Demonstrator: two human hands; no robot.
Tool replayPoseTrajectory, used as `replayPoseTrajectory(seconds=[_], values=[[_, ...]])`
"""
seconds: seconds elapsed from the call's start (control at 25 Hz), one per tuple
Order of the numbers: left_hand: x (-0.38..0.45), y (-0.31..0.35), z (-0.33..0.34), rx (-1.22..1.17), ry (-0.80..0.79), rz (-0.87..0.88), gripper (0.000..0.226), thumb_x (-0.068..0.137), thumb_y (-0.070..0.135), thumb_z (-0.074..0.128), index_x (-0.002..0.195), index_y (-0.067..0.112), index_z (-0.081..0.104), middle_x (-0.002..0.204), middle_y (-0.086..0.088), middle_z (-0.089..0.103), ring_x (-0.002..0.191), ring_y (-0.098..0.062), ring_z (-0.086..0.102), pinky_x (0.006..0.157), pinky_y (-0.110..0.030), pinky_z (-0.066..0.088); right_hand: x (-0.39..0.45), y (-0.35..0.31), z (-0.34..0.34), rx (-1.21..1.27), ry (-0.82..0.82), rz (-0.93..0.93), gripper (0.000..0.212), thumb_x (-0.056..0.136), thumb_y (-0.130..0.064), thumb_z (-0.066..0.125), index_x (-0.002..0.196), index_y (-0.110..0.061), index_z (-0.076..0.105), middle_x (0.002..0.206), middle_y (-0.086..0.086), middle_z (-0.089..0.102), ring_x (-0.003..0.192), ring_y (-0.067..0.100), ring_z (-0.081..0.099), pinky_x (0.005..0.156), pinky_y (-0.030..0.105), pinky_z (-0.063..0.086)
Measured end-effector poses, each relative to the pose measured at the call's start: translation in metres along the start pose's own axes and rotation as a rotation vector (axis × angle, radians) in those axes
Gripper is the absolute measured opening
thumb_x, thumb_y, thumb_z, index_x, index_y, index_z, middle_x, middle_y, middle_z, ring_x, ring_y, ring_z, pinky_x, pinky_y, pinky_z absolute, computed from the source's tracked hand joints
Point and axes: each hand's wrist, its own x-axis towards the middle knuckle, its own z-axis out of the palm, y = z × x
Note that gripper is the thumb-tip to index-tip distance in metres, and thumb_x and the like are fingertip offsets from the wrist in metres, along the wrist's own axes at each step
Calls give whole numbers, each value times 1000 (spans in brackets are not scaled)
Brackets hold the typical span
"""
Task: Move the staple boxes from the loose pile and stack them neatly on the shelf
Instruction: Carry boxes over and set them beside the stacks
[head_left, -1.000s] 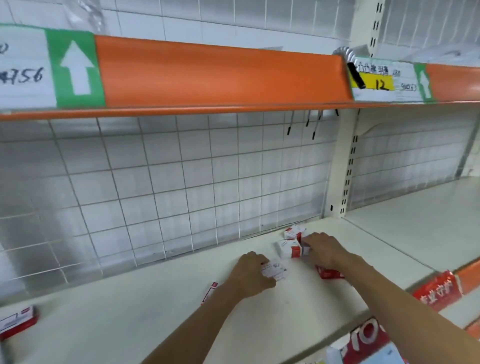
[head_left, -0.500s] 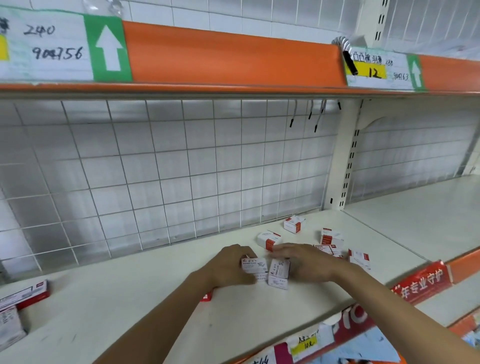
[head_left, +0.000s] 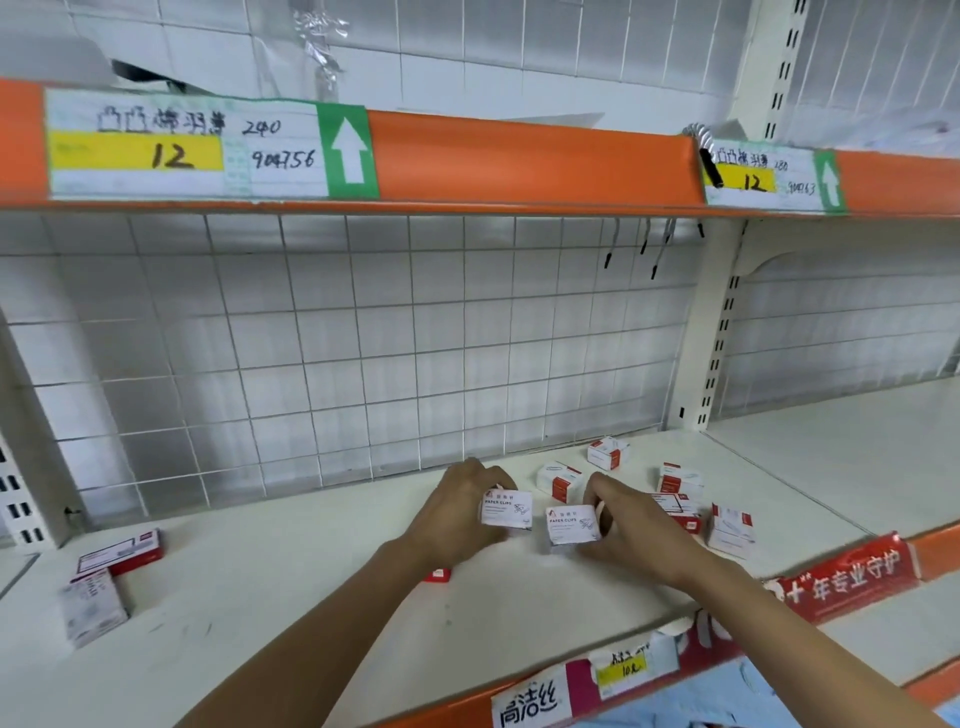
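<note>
One white staple box (head_left: 506, 509) is being gripped by the left hand (head_left: 457, 512) and a second box (head_left: 571, 525) by the right hand (head_left: 636, 525), both low over the shelf (head_left: 291, 587). Loose boxes (head_left: 680, 480) are being left scattered just right; what is probably another box (head_left: 437, 574) is being hidden under the left wrist.

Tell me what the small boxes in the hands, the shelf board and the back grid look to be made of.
Box in the left hand and box in the right hand: likely thin printed cardboard, matte, with crisp folded edges. Shelf board: probably cream-painted sheet metal, smooth and scuffed. Back grid: light-coated wire, thin crossing rods.
</note>
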Motion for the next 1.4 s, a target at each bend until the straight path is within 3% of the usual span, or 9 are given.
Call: replayPoseTrajectory(seconds=[0.24,0.44,0.64,0.76,0.88,1.04,1.16,1.28,1.4], values=[[-48,-28,-39,-4,10,-156,37,75,29,76,108,22,61,104,1,58,90,-10,51,70,-14,39,17,-59,24,87,-25,-165,41,77,-27,75,114,-23,58,102,-10,56,83,2,52,69,3,37],[-107,-67,-95,55,74,-293,40,72,29,78,107,21,61,101,5,57,86,-8,50,66,-7,37,39,-135,56,183,-88,-263,29,75,-23,76,96,-25,57,95,-10,59,77,-1,53,64,7,39],[-175,-115,-158,92,158,-456,36,70,25,79,102,21,62,96,10,55,87,-8,51,69,-15,40,52,-230,101,249,-141,-379,30,75,-24,74,92,-22,50,97,-5,56,80,9,54,65,17,41],[-214,-141,-192,139,178,-512,35,70,24,78,101,20,61,95,9,55,86,-9,52,64,-9,38,58,-279,127,241,-194,-460,29,76,-29,73,91,-26,48,98,-5,56,81,10,54,63,14,39],[-255,-169,-228,170,183,-577,35,71,27,78,102,20,61,97,6,56,88,-12,53,69,-15,41,60,-326,153,259,-241,-508,31,74,-34,74,87,-34,46,98,-9,57,81,5,55,63,11,40],[-299,-207,-269,263,203,-667,44,73,29,78,111,16,61,103,-1,50,96,-17,50,80,-22,41,65,-377,185,290,-272,-512,31,74,-31,75,89,-33,48,103,-8,59,83,6,56,70,16,44],[-330,-236,-293,260,245,-717,43,74,29,78,111,12,64,108,-9,57,97,-21,53,78,-22,40,69,-414,209,294,-281,-521,30,75,-31,75,84,-36,47,95,-9,58,76,1,51,66,12,39],[-346,-262,-310,256,256,-737,43,75,30,77,112,12,64,111,-9,58,100,-22,52,78,-23,36,77,-449,231,297,-282,-493,30,76,-31,75,91,-28,50,98,-5,61,80,7,52,65,12,38],[-341,-286,-323,299,248,-721,51,76,36,75,120,14,59,117,-6,54,112,-21,43,87,-25,33,86,-475,245,278,-271,-436,32,78,-30,73,100,-22,51,100,-4,60,83,9,53,67,14,39]])
